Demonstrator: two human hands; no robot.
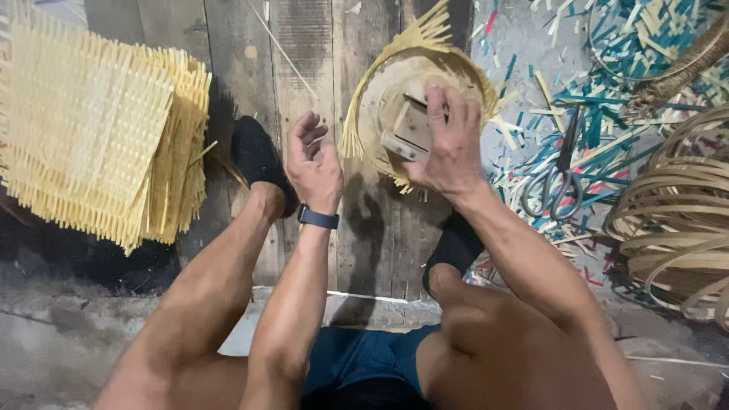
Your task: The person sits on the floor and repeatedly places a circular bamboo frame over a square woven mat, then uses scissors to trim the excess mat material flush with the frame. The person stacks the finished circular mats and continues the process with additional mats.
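My right hand (449,140) grips a round basket of pale bamboo strips (380,83), with its fingers over a small wooden block (410,127) set in the basket's middle. Loose strip ends stick up from the basket's rim at the top. My left hand (313,158) hovers just left of the basket, palm turned inward, fingers loosely curled and holding nothing. A dark watch sits on that wrist. Both my knees and my feet in black socks are below the hands.
A stack of woven bamboo mats (99,129) lies at the left on the wooden planks (235,61). Scissors (558,178) lie among coloured strip offcuts at the right. Coiled bamboo hoops (676,220) fill the right edge.
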